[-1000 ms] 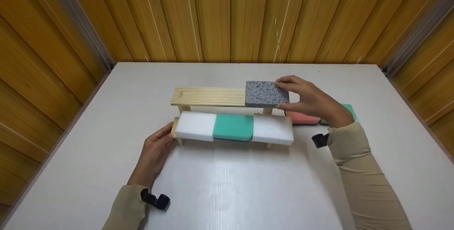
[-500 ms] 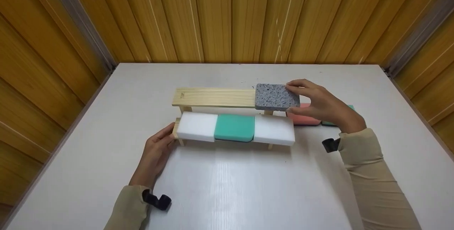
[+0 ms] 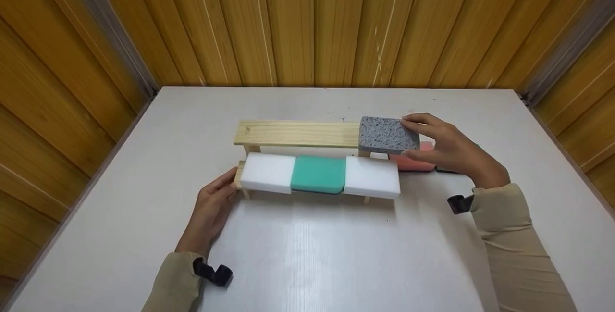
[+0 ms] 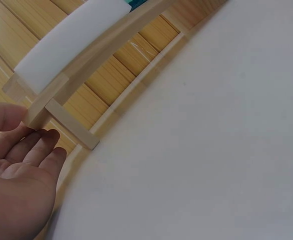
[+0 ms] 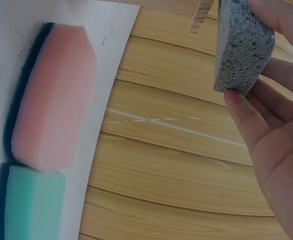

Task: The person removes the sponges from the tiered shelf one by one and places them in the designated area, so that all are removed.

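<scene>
In the head view my right hand [image 3: 447,143] pinches a grey speckled sponge [image 3: 388,134] by its right side, thumb at the near edge and fingers at the far edge. This sponge covers the right end of the bare rear wooden board [image 3: 298,133]; whether it touches the board I cannot tell. My left hand [image 3: 213,204] pinches the left end of the front wooden board [image 4: 45,102], thumb on one side and fingers on the other. On that front board lie a white sponge [image 3: 267,171], a green sponge [image 3: 318,173] and another white sponge [image 3: 372,176], side by side.
Right of the boards, a pink sponge [image 5: 56,95] with a dark scouring layer lies on the white table [image 3: 298,254]. A green one [image 5: 34,202] sits end to end with it. Yellow wood-look panels [image 3: 331,23] enclose the table's back and sides.
My right hand has moved the grey sponge rightward and slightly nearer, uncovering more of the rear board. My left hand stays at the front board's left end.
</scene>
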